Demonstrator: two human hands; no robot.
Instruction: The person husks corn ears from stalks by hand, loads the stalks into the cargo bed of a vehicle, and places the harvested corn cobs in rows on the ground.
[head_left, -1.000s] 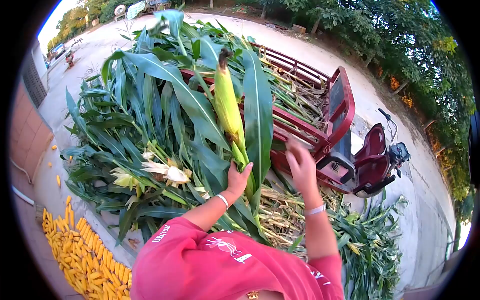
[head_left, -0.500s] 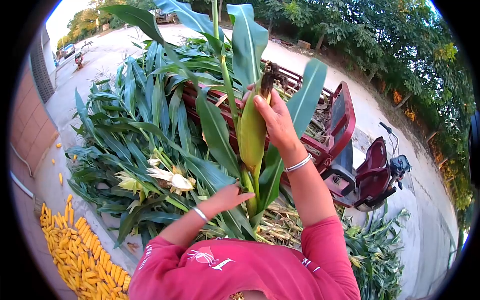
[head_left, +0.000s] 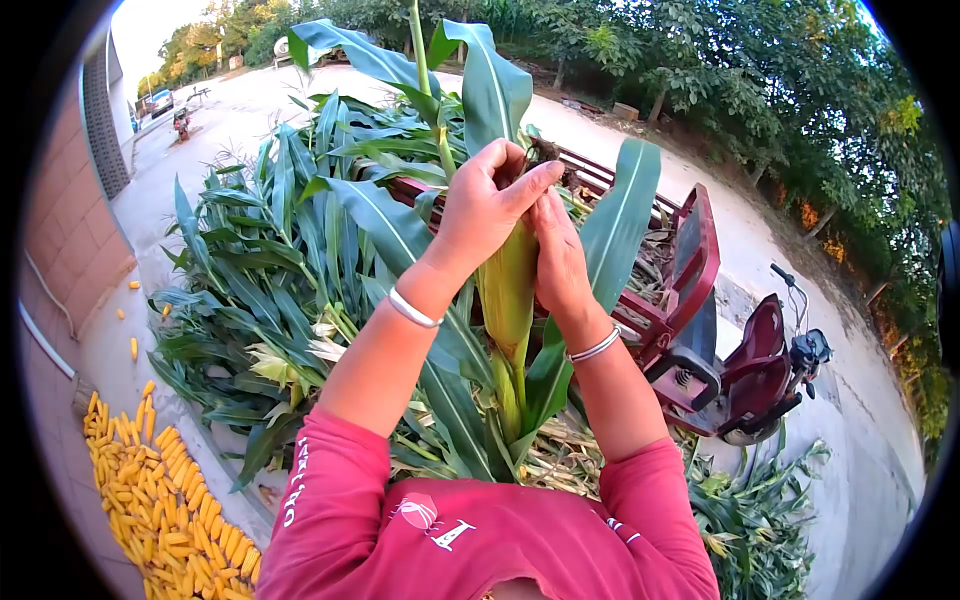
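Yellow cobs (head_left: 170,510) heaped far left, then piled green stalks (head_left: 240,290). Here's the left hand (head_left: 485,208), fingers curled at the tip, their grip hidden! The corn ear (head_left: 507,295) stands upright, centre; the right hand (head_left: 562,262), fingers nearly straight, lies along it, hold unclear. Red cart (head_left: 685,318) beyond.

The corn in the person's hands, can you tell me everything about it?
The ear of corn is plump, wrapped in a smooth, leafy-looking yellow-green husk, with a dark brown, shrivelled tuft at its top. No kernels show. It stands nearly upright in front of the person, narrowing at the bottom, where it meets a green stalk. The left hand and right hand touch its upper part and hide some of it.
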